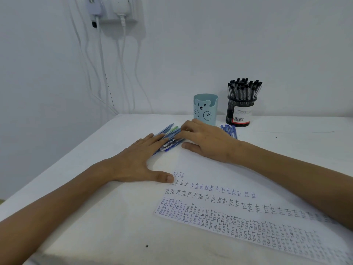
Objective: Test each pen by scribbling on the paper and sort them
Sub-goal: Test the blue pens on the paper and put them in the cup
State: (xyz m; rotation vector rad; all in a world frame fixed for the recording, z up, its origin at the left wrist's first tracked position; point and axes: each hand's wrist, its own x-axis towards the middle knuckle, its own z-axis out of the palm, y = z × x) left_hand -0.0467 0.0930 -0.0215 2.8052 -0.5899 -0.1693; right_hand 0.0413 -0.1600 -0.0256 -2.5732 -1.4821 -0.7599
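A white table [95,217] stands in a corner of white wall [210,44], with cables hanging from a power strip [112,10]. The left hand [137,161] and right hand [206,138] lie loosely, fingers on a pile of blue pens [168,131] beyond the scribbled paper [200,165]. The bear cup [205,109], mesh cup [241,111] and a few more blue pens [230,129] sit near the far edge. Bare tabletop lies to the left.

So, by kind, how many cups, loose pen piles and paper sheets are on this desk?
Cups: 2 (bear cup, mesh cup)
Pen piles: 2 (left pile, right pile)
Paper: 1
Total: 5
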